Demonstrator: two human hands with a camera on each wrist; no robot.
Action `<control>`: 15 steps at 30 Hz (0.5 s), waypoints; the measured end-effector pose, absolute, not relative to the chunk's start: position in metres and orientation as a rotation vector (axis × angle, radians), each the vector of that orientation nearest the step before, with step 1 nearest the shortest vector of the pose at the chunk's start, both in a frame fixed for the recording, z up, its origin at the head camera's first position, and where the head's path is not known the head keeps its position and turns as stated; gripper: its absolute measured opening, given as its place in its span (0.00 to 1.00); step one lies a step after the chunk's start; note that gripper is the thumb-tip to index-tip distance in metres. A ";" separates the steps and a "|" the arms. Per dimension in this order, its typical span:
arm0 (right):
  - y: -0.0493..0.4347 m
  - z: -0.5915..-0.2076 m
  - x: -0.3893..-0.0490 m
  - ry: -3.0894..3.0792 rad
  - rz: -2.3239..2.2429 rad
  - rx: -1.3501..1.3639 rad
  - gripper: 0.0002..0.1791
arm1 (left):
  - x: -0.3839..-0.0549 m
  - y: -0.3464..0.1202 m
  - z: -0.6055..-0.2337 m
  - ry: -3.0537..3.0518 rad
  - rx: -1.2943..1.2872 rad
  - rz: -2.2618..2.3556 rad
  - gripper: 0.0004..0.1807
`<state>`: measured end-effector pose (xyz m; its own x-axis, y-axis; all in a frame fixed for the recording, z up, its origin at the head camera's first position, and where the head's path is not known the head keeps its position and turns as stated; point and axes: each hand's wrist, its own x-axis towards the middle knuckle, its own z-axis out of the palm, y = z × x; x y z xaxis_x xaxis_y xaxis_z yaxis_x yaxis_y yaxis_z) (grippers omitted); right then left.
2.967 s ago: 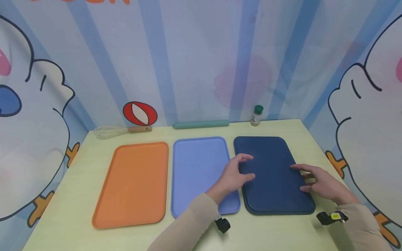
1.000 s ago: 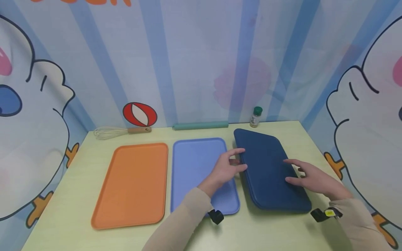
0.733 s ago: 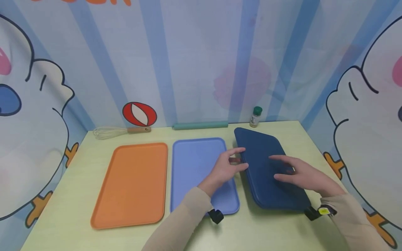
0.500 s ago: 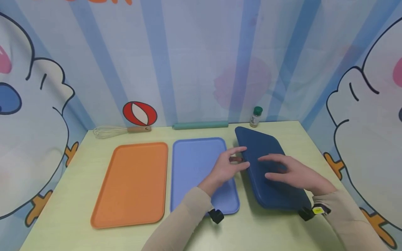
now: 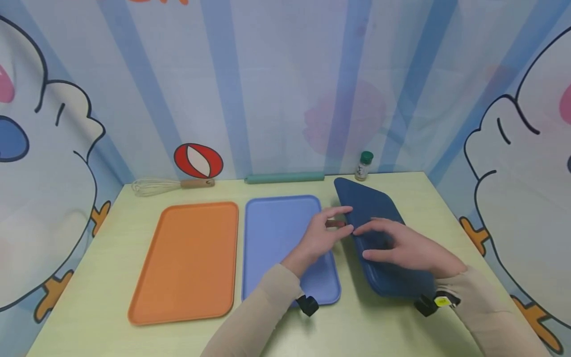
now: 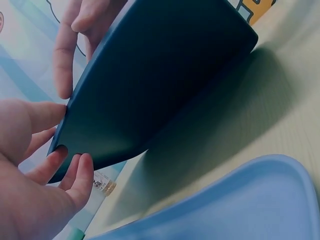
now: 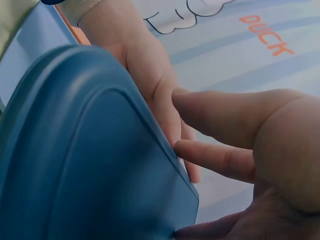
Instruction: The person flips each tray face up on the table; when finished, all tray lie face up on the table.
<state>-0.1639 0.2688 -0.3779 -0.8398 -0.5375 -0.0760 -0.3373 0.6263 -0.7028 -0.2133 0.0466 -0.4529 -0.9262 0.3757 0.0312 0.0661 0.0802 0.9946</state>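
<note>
A navy blue tray (image 5: 370,198) tilts on the right, its left long side raised off the table and its right side low. My left hand (image 5: 318,235) grips that raised edge, thumb on the upper face and fingers curled beneath, as the left wrist view shows. Over the tray's face reaches my right hand (image 5: 406,248), fingers spread and loosely bent. Its fingertips come right to the raised edge beside my left thumb. In the right wrist view the tray (image 7: 110,165) shows a doubled rim. The tray's dark underside (image 6: 150,75) faces the left wrist camera.
A light blue tray (image 5: 281,238) lies flat partly under my left forearm, and an orange tray (image 5: 192,263) lies left of it. Along the back stand or lie a whisk (image 5: 196,183), a green rolling pin (image 5: 285,178) and a green-capped jar (image 5: 363,166).
The navy tray has gone from flat to tilted, its left side lifted by my left hand. My right hand has moved from its right edge leftward across its face to the raised edge.
</note>
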 end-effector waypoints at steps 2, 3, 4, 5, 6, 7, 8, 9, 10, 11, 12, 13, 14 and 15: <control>0.266 -0.376 -0.163 2.576 -0.998 -0.715 0.24 | -0.213 0.047 -0.452 2.119 0.444 1.941 0.25; 0.264 -0.375 -0.163 2.582 -0.976 -0.717 0.25 | -0.214 0.047 -0.452 2.118 0.442 1.944 0.25; 0.263 -0.374 -0.162 2.588 -0.953 -0.712 0.25 | -0.214 0.047 -0.451 2.117 0.441 1.948 0.25; 0.261 -0.373 -0.161 2.595 -0.927 -0.708 0.26 | -0.214 0.048 -0.451 2.116 0.441 1.952 0.25; 0.259 -0.372 -0.161 2.605 -0.899 -0.703 0.27 | -0.214 0.048 -0.450 2.116 0.442 1.956 0.25; 0.257 -0.371 -0.160 2.612 -0.874 -0.703 0.27 | -0.214 0.048 -0.449 2.118 0.447 1.959 0.25; 0.255 -0.370 -0.160 2.617 -0.852 -0.702 0.28 | -0.214 0.049 -0.448 2.124 0.452 1.959 0.25; 0.253 -0.370 -0.159 2.619 -0.829 -0.703 0.28 | -0.214 0.049 -0.448 2.130 0.458 1.957 0.25; 0.252 -0.369 -0.159 2.623 -0.809 -0.710 0.28 | -0.214 0.049 -0.447 2.135 0.465 1.955 0.25; 0.251 -0.369 -0.159 2.627 -0.788 -0.717 0.28 | -0.214 0.050 -0.447 2.142 0.469 1.950 0.25; 0.250 -0.369 -0.159 2.632 -0.772 -0.725 0.28 | -0.214 0.050 -0.446 2.147 0.473 1.945 0.25; 0.249 -0.368 -0.158 2.635 -0.758 -0.727 0.28 | -0.214 0.050 -0.446 2.152 0.476 1.941 0.25; 0.248 -0.368 -0.158 2.639 -0.745 -0.726 0.27 | -0.214 0.051 -0.445 2.157 0.477 1.936 0.25; 0.248 -0.368 -0.158 2.644 -0.730 -0.729 0.27 | -0.214 0.051 -0.445 2.160 0.481 1.933 0.25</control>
